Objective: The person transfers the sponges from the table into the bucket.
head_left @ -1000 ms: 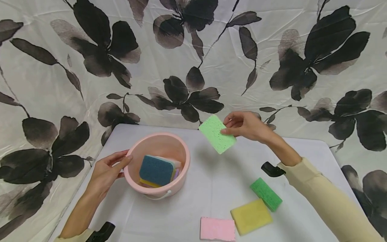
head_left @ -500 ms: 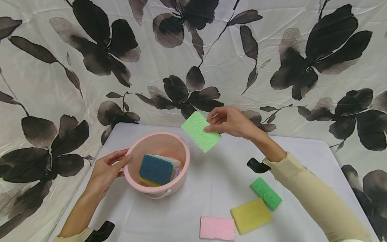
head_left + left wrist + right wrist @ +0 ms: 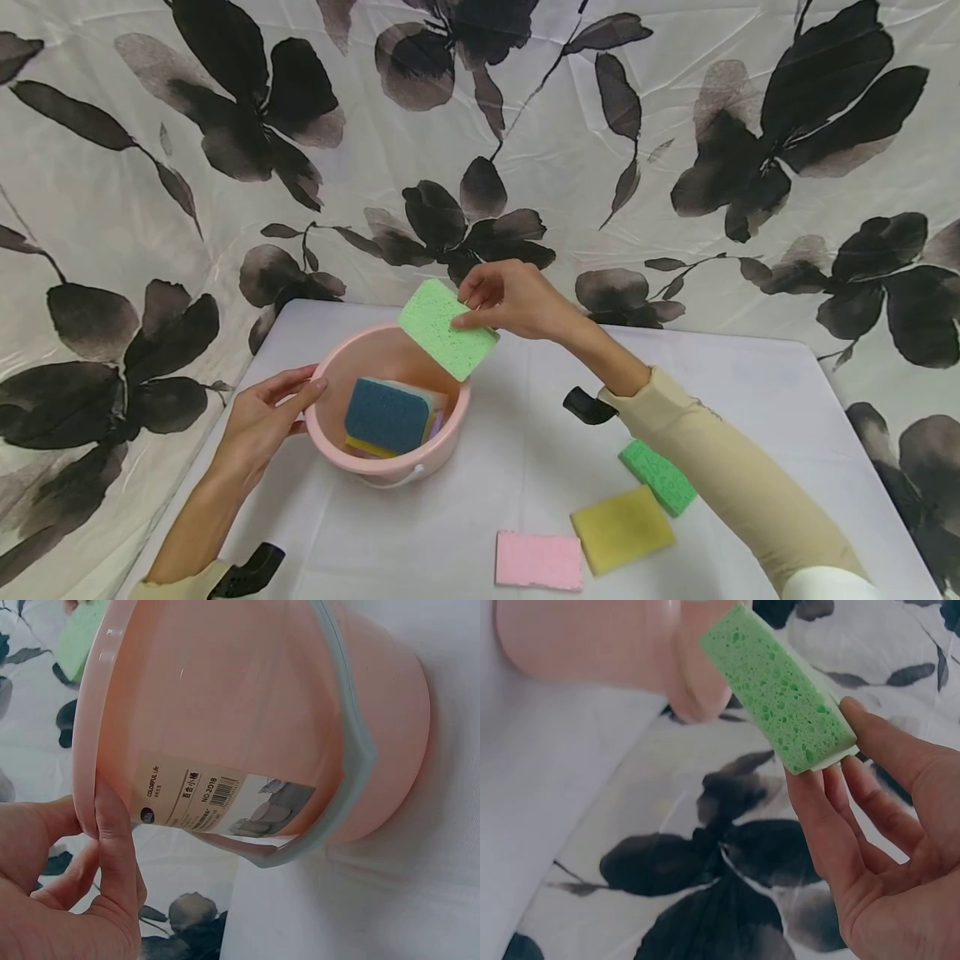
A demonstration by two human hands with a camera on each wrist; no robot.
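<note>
My right hand (image 3: 517,302) pinches a light green sponge (image 3: 442,327) by one end, thumb on the near face. In the head view the sponge overlaps the right back rim of a pink bucket (image 3: 330,446). The right wrist view shows the porous side of the sponge (image 3: 780,697) between thumb and fingers. My left hand (image 3: 262,421) grips the bucket's left rim; in the left wrist view thumb and finger pinch that rim (image 3: 86,750). Inside the bucket, a sponge with a dark blue face (image 3: 387,414) lies over yellow, white and purple pieces, partly hidden.
On the white table (image 3: 390,542), to the front right, lie a pink sponge (image 3: 538,560), a yellow sponge (image 3: 624,529) and a darker green sponge (image 3: 656,475), partly under the right sleeve in view. A pale handle (image 3: 393,479) hangs at the bucket's front. Floral cloth (image 3: 585,167) hangs behind.
My right hand has carried the light green sponge leftward, from right of the bucket to its back right rim. My left hand keeps its grip, and the bucket has stayed in place.
</note>
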